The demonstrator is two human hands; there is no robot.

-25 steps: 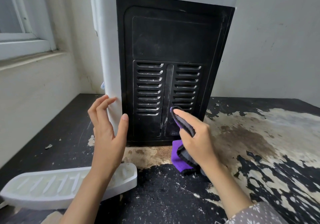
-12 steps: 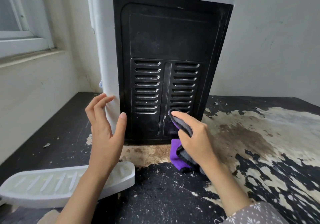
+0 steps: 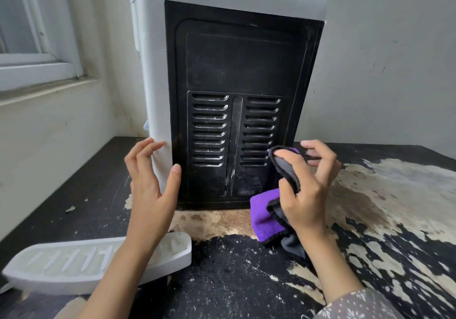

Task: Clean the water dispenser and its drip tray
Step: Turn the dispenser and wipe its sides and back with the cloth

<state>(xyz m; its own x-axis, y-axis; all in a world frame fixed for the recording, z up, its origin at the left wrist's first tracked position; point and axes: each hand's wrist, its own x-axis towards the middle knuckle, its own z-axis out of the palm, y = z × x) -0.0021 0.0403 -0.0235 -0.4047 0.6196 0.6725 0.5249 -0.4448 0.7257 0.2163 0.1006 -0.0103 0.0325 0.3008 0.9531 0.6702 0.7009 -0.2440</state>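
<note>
The white water dispenser (image 3: pixel 237 57) stands on the table with its black vented back panel facing me. My left hand (image 3: pixel 150 195) rests on its lower left corner, fingers on the white side and thumb on the black panel. My right hand (image 3: pixel 306 200) holds a purple and grey cloth (image 3: pixel 264 215) at the panel's lower right edge, thumb under a fold and the other fingers spread past the corner. The cloth's tail lies on the table. The white drip tray (image 3: pixel 61 267) lies at the near left, partly hidden by my left forearm.
The black tabletop (image 3: pixel 234 281) is worn, with peeled pale patches to the right and crumbs in front. A window frame (image 3: pixel 37 69) and its sill are at the left. A white wall (image 3: pixel 394 72) rises close behind the dispenser.
My right hand has slid the cloth from the lower right vents to the panel's right edge, and its fingers have spread. My left hand stays on the left corner.
</note>
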